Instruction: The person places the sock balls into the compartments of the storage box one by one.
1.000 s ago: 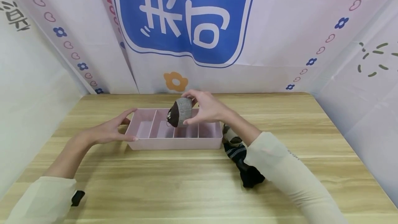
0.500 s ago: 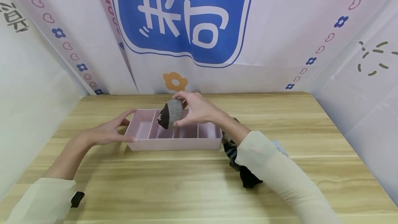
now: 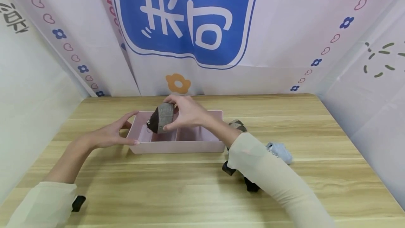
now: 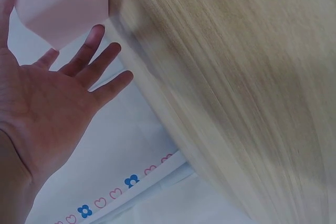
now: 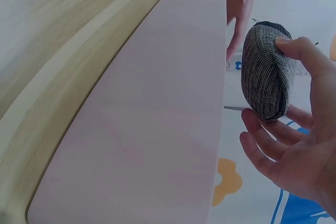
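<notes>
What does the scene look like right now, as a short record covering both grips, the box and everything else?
Pink box: on the wooden table, divided inside
Left grip: touching the box's left end
Right grip: holding the grey-and-brown bundle
Bundle position: above the box's left half
Right of box: checked cloth; light blue bundle; black cloth, partly behind the right sleeve

The head view is bright and evenly lit, with a pale sheen on the table and soft shadow beside the left forearm. Both wrist views are dimmer and greyer. In the left one, the left hand looks shaded, and blurry-edged shadows cross the table. In the right one, the box looks flat; the bundle's fine lines stay readable.
</notes>
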Motion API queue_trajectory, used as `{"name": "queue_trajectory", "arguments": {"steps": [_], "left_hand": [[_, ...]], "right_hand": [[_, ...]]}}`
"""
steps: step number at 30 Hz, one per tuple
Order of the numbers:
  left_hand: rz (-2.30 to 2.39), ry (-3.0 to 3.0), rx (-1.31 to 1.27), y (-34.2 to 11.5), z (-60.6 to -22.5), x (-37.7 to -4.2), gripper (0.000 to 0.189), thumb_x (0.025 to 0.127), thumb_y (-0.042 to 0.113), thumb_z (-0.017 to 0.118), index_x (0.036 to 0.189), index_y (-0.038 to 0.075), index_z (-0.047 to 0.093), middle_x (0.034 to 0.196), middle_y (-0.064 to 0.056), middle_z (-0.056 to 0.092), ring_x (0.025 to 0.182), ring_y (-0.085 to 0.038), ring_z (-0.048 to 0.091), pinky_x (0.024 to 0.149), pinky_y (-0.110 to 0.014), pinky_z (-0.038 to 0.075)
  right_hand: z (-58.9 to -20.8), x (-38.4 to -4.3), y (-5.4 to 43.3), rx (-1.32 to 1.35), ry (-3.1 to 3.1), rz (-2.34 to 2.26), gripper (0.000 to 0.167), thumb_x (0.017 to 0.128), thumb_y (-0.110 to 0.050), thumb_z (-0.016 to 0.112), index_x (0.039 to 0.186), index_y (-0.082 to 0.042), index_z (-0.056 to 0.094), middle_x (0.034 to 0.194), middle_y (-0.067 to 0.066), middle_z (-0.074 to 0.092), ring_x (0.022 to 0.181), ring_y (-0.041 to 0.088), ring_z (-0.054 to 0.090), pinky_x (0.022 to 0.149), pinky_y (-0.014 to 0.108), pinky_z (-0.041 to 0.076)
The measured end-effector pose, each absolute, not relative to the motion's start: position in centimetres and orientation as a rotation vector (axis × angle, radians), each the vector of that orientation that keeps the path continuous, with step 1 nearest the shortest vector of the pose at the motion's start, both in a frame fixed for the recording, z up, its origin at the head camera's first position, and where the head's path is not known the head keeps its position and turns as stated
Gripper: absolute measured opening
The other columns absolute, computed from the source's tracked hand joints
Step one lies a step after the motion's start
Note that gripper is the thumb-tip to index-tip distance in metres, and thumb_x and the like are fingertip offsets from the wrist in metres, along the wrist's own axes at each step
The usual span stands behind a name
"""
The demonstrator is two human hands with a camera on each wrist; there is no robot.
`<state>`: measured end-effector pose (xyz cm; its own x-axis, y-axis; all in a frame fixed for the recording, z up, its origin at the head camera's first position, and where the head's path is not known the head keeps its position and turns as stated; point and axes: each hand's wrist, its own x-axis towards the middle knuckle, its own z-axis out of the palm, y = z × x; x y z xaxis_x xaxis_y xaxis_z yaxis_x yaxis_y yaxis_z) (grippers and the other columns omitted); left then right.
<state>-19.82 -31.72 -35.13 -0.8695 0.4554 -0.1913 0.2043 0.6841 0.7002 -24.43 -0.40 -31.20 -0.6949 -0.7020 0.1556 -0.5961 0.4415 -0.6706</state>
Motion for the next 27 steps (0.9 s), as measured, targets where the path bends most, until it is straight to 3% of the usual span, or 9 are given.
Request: {"name": "queue_trajectory", "arguments": {"steps": [27], "left_hand": [[1.0, 2.513, 0.511, -31.8, -35.0, -19.8, 0.108, 0.091, 0.029, 0.078, 0.165, 0.005, 0.004, 0.133, -0.03, 0.055, 0.133, -0.056, 0.045, 0.1, -0.069, 0.043]], "right_hand": [[-32.1, -24.2, -5.1, -1.125, 2.634, -1.034, 0.078, 0.074, -0.033, 0.094, 0.139, -0.009, 0.058, 0.121, 0.004, 0.069, 0.1, 0.011, 0.063, 0.081, 0.017, 0.047]]}}
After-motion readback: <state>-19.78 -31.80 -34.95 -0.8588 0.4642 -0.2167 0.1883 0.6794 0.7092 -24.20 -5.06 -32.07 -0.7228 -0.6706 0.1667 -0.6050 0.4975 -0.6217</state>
